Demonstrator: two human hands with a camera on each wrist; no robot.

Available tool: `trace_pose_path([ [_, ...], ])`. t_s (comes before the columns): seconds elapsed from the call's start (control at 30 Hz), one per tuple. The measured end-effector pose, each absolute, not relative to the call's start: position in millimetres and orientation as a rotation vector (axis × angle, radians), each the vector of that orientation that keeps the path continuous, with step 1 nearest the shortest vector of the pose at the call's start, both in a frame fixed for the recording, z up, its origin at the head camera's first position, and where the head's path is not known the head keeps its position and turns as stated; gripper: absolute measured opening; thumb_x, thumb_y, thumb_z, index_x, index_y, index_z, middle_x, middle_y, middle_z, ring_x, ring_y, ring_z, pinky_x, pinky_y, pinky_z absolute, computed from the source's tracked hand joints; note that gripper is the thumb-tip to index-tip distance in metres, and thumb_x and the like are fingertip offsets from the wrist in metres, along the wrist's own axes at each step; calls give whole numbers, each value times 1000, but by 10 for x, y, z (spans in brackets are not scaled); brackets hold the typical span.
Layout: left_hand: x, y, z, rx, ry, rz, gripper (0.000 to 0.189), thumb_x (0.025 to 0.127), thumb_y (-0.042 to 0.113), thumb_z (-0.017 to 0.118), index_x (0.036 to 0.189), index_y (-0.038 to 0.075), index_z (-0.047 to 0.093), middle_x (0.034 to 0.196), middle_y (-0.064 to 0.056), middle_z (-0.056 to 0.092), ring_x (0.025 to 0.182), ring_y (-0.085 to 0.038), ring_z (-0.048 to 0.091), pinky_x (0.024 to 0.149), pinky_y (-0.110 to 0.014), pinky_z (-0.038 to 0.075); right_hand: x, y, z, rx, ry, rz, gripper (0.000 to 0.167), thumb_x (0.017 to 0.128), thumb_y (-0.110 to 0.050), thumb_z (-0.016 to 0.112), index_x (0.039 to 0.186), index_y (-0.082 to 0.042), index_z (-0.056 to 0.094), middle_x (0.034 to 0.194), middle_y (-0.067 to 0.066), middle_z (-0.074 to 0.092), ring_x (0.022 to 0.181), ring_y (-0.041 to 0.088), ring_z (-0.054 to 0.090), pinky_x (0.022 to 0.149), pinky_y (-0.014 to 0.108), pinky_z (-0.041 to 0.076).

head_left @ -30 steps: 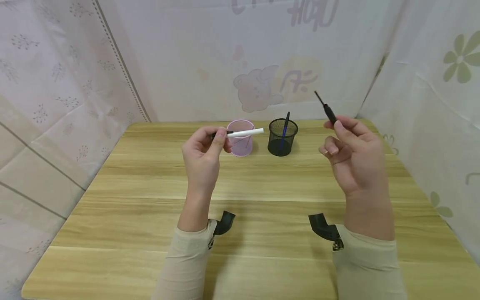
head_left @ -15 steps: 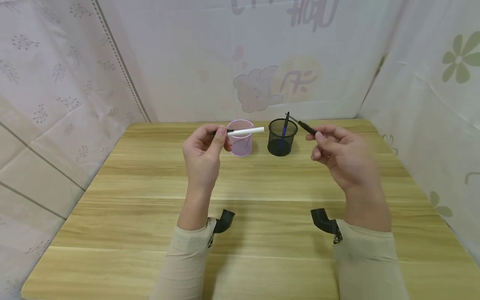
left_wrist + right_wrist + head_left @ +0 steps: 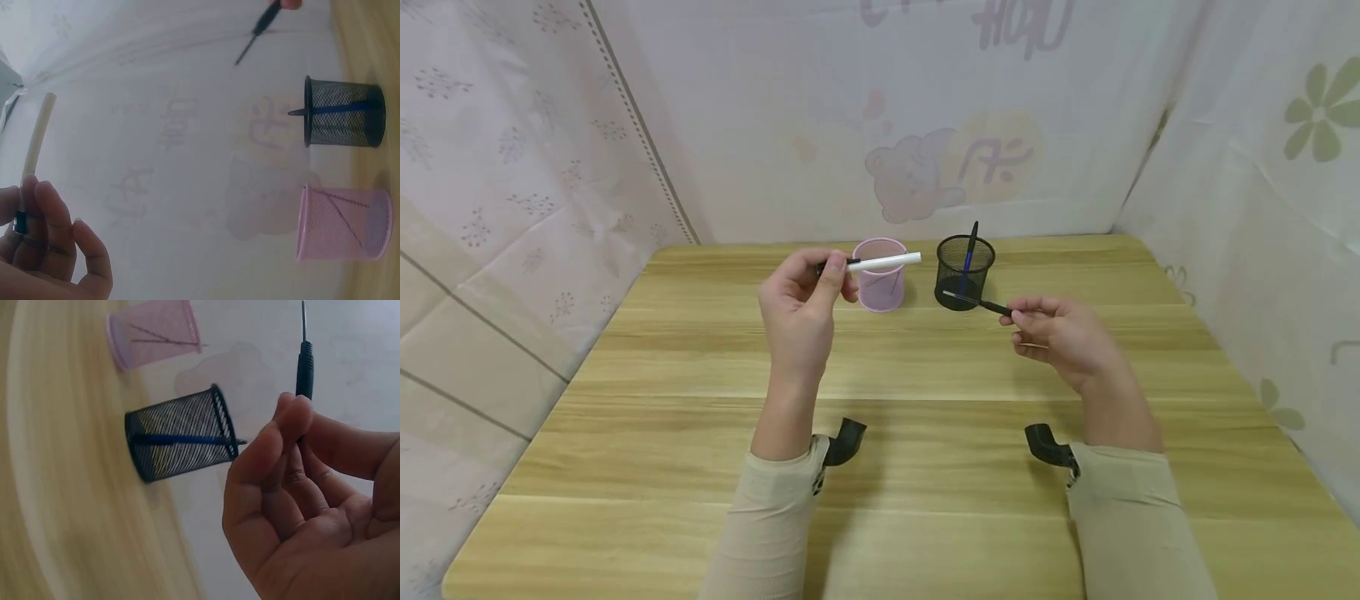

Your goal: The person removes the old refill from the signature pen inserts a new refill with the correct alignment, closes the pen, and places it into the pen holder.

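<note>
Landmark: black mesh cup (image 3: 949, 271), quantity 1, upright on the wooden table (image 3: 940, 500).

Item 1. Your left hand (image 3: 797, 308): narrow pinch, thumb against fingers, holding the white pen (image 3: 891, 262) near its black end. Location: left of the black mesh cup, nearer you and higher than its rim. The pen lies almost level; your hold near the end probably serves to leave the white length uncovered.

Item 2. Your right hand (image 3: 1063, 333): narrow pinch, holding the black-handled tool (image 3: 994, 307) by its handle. Location: right of the black mesh cup and nearer you. The thin shaft crosses the cup in the head view, but the left wrist view shows it apart, above rim level. Likely reason for your handle hold: the slender shaft offers fingers little purchase.

Item 3. Blue-and-black pen (image 3: 974, 230), quantity 1, slanting inside the black mesh cup, top above the rim; the wall presumably props it.

Item 4. Pink mesh cup (image 3: 871, 301), quantity 1, upright, left of the black mesh cup, apart; 2 thin dark items inside, too indistinct to identify.

Item 5. Black curved mounts (image 3: 846, 442), quantity 2, at your sleeves (image 3: 775, 508), nearer you than the black mesh cup.
</note>
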State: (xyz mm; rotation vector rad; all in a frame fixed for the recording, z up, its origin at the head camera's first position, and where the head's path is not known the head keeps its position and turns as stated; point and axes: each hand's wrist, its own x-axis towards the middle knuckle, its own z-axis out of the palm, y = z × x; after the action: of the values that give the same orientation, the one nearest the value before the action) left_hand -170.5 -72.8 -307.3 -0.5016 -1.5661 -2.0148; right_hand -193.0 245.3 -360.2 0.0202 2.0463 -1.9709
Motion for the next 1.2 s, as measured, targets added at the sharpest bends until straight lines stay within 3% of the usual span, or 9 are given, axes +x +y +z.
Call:
trace_pose_path([
  [0.23, -1708, -732, -3083, -486, -1578, -2010, 18, 101, -4, 65, 97, -21, 62, 73, 9, 67, 66, -9, 61, 66, -22, 56, -1919, 2527, -3724, 51, 2278, -1657, 33, 112, -11, 51, 139, 7, 50, 102, -11, 69, 88, 7, 69, 84, 25, 61],
  [0.57, -1700, -703, -3097, -473, -1590, -2014, 18, 101, -4, 65, 98, -21, 62, 73, 10, 67, 66, -9, 61, 66, -21, 56, -1890, 2624, -3882, 79, 2331, -1466, 35, 111, -8, 50, 140, 10, 52, 114, 7, 71, 91, 13, 69, 82, 28, 62],
  [1.2, -1711, -658, -3105, -470, -1582, -1997, 19, 102, -3, 64, 99, -22, 63, 75, 9, 67, 66, -8, 60, 63, -20, 55, -1855, 2703, -4002, 134, 2288, -1451, 33, 110, -7, 52, 137, 14, 54, 99, 1, 73, 78, 9, 66, 72, 24, 60],
])
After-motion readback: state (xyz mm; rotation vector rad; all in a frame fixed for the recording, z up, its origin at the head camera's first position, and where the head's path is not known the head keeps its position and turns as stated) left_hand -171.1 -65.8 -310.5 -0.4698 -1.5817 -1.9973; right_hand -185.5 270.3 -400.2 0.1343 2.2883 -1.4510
